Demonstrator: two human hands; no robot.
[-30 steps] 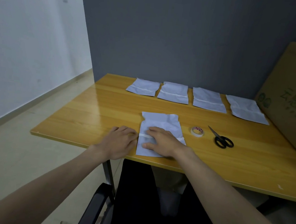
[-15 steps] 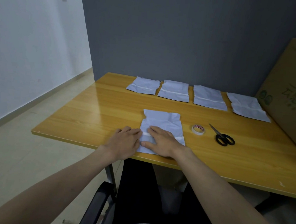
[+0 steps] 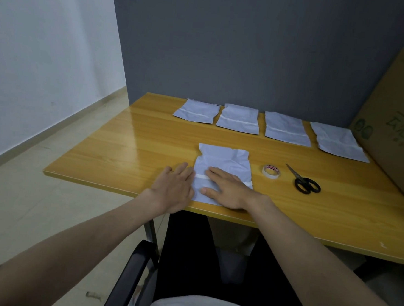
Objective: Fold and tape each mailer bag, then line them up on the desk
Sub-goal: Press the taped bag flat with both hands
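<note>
The cardboard box (image 3: 396, 123) carries green print too blurred to read. Both the left hand (image 3: 173, 188) and right hand (image 3: 227, 189) press flat, fingers straight, on a crumpled white mailer bag (image 3: 223, 161) crossed by a tape strip (image 3: 200, 176).

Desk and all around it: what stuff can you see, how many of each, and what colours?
Desk: one, yellow wood, against the grey wall.
Row bags: four, pale blue-white, each with a white tape strip, side by side along the far edge.
Near bag: one, pale blue-white, taped, at the near edge under the hands.
Tape roll: one, white with a red core, right of the near bag.
Scissors: one pair, black handles, right of the tape roll.
Box: one, brown cardboard, at the desk's right end.
Chair: one, black, below the desk.
Left hand: flat at the near bag's left edge.
Right hand: flat on the near bag.
</note>
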